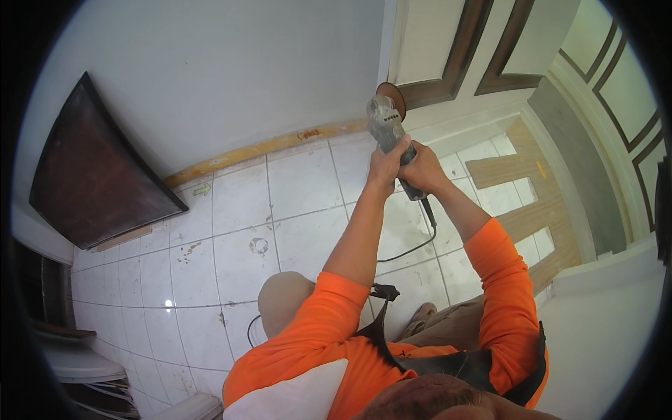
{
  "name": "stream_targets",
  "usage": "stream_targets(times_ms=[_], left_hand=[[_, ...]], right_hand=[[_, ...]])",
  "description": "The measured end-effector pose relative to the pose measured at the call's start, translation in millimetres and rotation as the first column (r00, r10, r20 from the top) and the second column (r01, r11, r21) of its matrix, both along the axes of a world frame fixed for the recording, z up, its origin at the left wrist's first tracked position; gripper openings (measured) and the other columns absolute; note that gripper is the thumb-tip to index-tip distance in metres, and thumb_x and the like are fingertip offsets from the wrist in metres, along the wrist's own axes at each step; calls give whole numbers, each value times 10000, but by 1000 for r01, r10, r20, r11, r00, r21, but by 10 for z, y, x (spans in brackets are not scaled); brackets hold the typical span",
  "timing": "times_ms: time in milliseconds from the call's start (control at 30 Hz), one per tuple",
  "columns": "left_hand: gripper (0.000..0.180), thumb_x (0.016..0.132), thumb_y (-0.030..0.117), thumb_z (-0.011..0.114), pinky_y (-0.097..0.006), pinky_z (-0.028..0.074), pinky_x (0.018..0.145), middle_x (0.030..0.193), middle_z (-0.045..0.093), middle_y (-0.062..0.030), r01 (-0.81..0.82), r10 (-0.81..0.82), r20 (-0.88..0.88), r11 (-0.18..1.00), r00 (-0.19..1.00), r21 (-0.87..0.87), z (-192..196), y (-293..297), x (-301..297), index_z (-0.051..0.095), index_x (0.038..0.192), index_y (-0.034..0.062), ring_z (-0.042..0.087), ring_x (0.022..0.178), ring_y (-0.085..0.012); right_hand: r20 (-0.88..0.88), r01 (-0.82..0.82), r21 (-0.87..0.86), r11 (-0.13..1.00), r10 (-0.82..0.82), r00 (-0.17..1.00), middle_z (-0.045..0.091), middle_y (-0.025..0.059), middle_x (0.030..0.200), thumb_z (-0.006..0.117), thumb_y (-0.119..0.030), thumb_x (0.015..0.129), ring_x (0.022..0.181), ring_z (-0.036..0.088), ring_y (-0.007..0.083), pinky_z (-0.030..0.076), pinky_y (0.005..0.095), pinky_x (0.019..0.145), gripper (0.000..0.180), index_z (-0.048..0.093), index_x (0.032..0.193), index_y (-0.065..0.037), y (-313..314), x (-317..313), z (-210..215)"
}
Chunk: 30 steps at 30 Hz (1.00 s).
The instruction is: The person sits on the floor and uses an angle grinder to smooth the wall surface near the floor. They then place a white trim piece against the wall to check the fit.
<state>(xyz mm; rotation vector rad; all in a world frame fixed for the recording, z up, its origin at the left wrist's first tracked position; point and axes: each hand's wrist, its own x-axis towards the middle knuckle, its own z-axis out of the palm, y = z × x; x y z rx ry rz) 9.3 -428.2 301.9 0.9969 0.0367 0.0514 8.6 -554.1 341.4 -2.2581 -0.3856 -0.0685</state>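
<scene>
Both my hands are wrapped around an angle grinder [384, 120] with a grey, dusty head and a dark body. My left hand [384, 168] grips the left side of its body, and my right hand [423, 168] closes on the right side, near the cord end. A brown round disc [393, 99] sits on the grinder's head, by the lower corner of a cream panel [427, 42] with dark brown wooden moulding [437, 89]. Whether the disc touches the moulding I cannot tell. From the grinder's rear a black cord [433, 225] curves down to the floor.
White floor tiles [241, 199] lie below, with wood-look strips [560, 199] at right. Along the grey wall [231, 77] runs a yellowish baseboard [273, 143]. A dark reddish-brown panel [98, 168] leans at left. A sandalled foot [421, 316] shows beneath my arms.
</scene>
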Motion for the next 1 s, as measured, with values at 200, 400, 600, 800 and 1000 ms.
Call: stream_targets(times_ms=[200,400,600,800,1000], left_hand=[[506,945,332,801,-335,524,887,1149,678,-76,35,-34,17,999,999,-11,-24,-21,-57,626,1281,-5,651,1007,-174],[514,931,355,819,-348,520,919,1152,684,-79,-23,9,-98,989,995,-146,-612,-137,-205,645,1255,-6,659,1021,-184],[615,884,337,863,-377,529,951,1218,695,-129,-32,3,-280,995,960,-98,-1181,-107,-373,630,1301,-50,681,1076,-225],[619,869,271,864,-391,550,950,1214,696,-146,-21,-47,-382,985,923,-171,-1778,-48,-417,606,1306,-82,695,1074,-254],[545,892,276,846,-394,568,925,1146,709,-126,-19,-72,-417,978,906,-210,-2105,-17,-429,613,1273,-36,704,1025,-244]], right_hand=[[5,-19,-12,1000,19,1000,757,236,970,848,-360,696,915,760,366,590,428,835,595,667,1100,38,-11,-56,25],[-114,-29,-108,994,17,993,756,238,1032,858,-399,655,972,754,387,590,434,869,707,656,1201,2,-68,-97,-522],[-260,-43,-172,984,-3,966,758,233,1063,855,-425,655,1007,750,389,589,447,900,723,661,1214,-9,-28,-218,-966],[-325,-77,-246,966,-7,946,752,247,1111,869,-438,653,1053,742,384,578,439,938,761,661,1223,22,33,-246,-1489],[-377,-75,-285,956,-39,925,748,245,1124,868,-420,653,1075,733,397,575,444,950,744,658,1229,1,94,-208,-1856]])
